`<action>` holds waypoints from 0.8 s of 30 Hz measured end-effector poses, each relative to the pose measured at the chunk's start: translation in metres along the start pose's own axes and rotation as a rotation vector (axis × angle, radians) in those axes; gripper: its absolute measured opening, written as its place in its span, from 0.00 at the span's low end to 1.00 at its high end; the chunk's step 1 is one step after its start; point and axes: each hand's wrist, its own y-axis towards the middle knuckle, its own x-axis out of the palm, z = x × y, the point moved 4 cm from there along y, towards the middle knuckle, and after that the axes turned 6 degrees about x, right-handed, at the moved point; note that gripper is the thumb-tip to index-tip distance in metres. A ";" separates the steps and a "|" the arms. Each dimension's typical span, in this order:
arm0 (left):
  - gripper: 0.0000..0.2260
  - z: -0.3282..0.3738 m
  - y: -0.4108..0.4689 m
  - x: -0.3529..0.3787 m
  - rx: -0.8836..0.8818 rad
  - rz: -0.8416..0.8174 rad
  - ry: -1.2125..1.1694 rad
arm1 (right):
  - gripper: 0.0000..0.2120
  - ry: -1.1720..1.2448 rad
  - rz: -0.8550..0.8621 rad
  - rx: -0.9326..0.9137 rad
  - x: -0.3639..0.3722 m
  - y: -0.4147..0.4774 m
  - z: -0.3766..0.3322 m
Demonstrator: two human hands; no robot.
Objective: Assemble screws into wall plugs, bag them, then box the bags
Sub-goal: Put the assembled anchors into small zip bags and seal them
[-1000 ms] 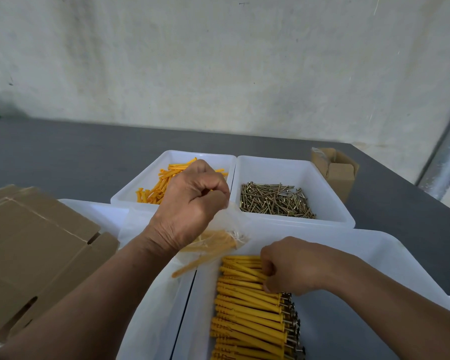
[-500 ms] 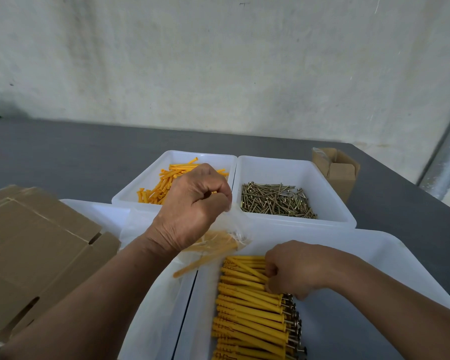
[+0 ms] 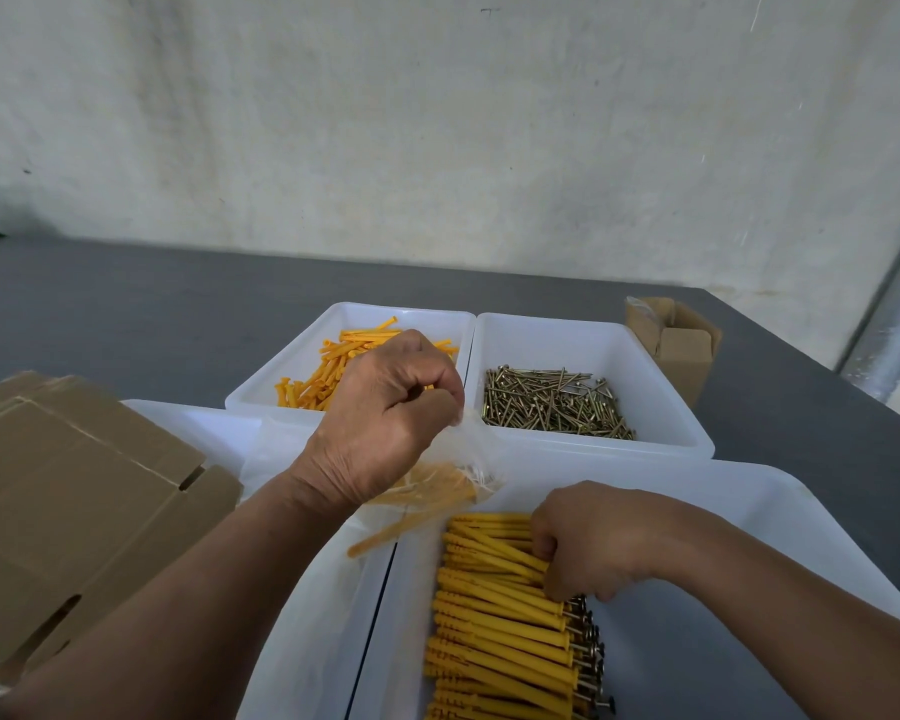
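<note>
Lying in rows, assembled plugs [image 3: 500, 631] are gripped at their far end by the right hand [image 3: 588, 543]. Just left of that grip, a part-filled bag [image 3: 453, 485] is held clenched by the left hand [image 3: 385, 423]. Beyond both, loose plugs [image 3: 328, 371] and screws [image 3: 552, 402] are binned.

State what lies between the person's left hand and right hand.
In the head view, a clear bag holding yellow plugs lies between them, pinched by the left hand; the right hand grips assembled plugs in the near tray.
</note>
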 end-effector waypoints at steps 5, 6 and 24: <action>0.06 -0.001 0.000 0.000 0.004 0.001 -0.001 | 0.13 0.080 0.061 0.024 -0.006 -0.003 0.006; 0.06 0.000 -0.001 0.000 0.005 0.001 0.000 | 0.13 0.118 0.062 0.016 -0.007 -0.004 0.007; 0.06 0.000 -0.001 -0.001 0.003 0.004 0.007 | 0.09 0.833 0.891 -0.013 -0.054 -0.026 0.044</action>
